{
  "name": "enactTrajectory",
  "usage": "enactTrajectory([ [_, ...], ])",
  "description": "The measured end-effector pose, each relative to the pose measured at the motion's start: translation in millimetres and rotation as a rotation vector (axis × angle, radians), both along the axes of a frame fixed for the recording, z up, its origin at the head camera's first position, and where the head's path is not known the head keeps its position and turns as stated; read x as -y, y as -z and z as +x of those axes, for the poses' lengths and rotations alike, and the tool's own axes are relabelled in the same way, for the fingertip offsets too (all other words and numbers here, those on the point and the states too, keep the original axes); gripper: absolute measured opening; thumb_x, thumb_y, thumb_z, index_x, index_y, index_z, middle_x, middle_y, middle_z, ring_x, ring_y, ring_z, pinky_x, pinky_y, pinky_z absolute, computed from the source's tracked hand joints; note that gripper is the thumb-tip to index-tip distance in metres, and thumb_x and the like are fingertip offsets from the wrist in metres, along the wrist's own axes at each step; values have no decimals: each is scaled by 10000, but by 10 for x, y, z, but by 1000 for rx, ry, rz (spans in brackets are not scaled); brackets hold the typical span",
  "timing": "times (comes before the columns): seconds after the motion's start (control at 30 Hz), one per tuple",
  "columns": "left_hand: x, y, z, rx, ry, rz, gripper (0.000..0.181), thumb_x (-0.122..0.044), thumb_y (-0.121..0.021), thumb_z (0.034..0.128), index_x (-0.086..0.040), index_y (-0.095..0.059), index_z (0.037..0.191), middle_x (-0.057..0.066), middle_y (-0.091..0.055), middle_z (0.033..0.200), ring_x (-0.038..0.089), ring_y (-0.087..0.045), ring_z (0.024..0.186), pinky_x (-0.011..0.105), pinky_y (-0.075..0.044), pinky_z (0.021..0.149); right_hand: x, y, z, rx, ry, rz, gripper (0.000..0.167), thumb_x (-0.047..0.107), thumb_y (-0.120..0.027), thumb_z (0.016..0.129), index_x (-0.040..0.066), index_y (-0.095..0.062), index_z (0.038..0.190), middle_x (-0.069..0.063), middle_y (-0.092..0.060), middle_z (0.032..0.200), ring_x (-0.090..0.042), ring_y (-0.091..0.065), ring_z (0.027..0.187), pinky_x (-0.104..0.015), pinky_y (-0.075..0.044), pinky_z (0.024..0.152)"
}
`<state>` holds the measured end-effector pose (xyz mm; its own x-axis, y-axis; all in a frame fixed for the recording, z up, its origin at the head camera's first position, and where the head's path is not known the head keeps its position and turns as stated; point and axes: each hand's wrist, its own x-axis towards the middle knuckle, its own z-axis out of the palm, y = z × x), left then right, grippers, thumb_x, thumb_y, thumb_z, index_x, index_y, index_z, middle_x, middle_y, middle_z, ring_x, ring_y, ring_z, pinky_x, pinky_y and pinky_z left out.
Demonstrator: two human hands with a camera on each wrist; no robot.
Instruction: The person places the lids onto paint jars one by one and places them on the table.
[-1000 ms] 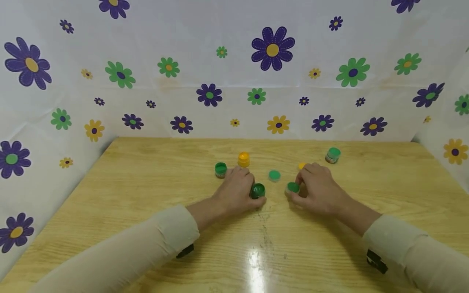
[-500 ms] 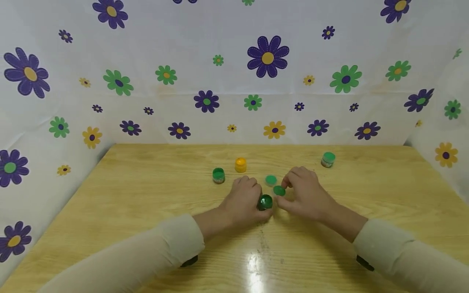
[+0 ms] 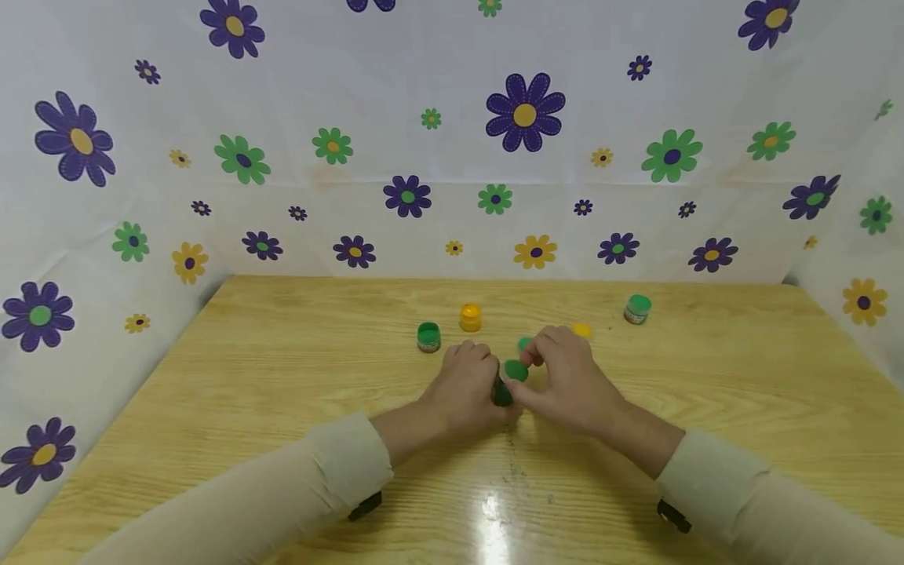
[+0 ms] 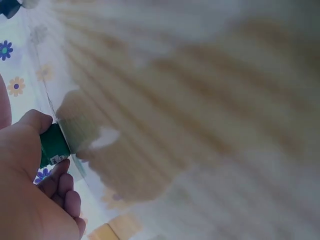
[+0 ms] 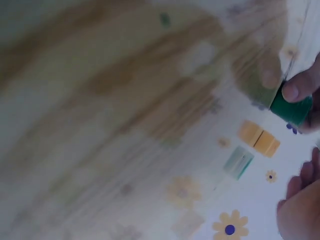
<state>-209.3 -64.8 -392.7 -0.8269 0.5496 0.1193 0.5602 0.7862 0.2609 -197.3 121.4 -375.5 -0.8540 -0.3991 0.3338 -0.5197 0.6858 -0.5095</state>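
Observation:
Near the middle of the table, in the head view, the left hand [image 3: 462,392] grips a small dark green jar [image 3: 502,394] between thumb and fingers. A green lid [image 3: 516,369] is pinched by its edges in the right hand [image 3: 572,383], tilted at the jar's top; whether the two touch cannot be told. The left wrist view has the left hand [image 4: 30,175] around the green jar [image 4: 54,145], fingers curled below it. At the right edge of the right wrist view, fingers cover part of a green jar [image 5: 291,110].
Behind the hands stand an uncovered green jar [image 3: 428,337] and a yellow jar [image 3: 470,318]. Another green lid [image 3: 525,344] lies partly behind the right hand, with a yellow lid [image 3: 582,330] beyond it. A green-topped jar [image 3: 637,309] stands at the back right. Dark marks spot the wooden table [image 3: 318,345].
The right hand has moved left with the green lid, from beside the yellow lid to the held jar's top. The left hand has shifted slightly, still gripping its jar.

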Motion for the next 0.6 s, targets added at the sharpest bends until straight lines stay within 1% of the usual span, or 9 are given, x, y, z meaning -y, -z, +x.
enactTrajectory([
  [0.07,1,17,10,13,-16,9,370,-439,-736,839,-132,-538,781,-29,-495,818,172,-437,834,385,-368,910,-37,30,-2,-49,12,33,237,277,-708,838,81,-594,906,-67,-583,938,-210,-484,922,-448,-369,882],
  [0.17,2,19,8,12,-30,14,370,-428,-737,831,-121,-535,782,-26,-486,819,176,-430,838,381,-364,917,-74,53,-35,-76,29,48,260,295,-700,836,71,-596,915,-80,-589,951,-215,-482,930,-482,-370,896],
  [0.37,-2,47,2,-36,-11,-56,403,-472,-711,842,-89,-585,835,-11,-502,845,186,-427,849,387,-383,932,-140,157,-94,-78,58,132,280,315,-695,829,63,-601,905,-78,-579,930,-223,-480,914,-486,-381,887],
  [0.47,-10,52,-7,-80,1,-91,415,-488,-698,852,-87,-590,846,-12,-488,841,184,-414,849,367,-378,895,-171,189,-94,-132,27,159,274,310,-696,797,80,-590,901,-64,-571,922,-221,-477,915,-495,-388,894],
  [0.6,-23,30,-25,-155,12,-119,439,-515,-691,857,-90,-582,835,-18,-459,807,182,-400,825,344,-363,843,-157,149,-70,-269,-46,203,270,329,-667,785,101,-575,895,-41,-554,927,-208,-458,904,-450,-385,891],
])
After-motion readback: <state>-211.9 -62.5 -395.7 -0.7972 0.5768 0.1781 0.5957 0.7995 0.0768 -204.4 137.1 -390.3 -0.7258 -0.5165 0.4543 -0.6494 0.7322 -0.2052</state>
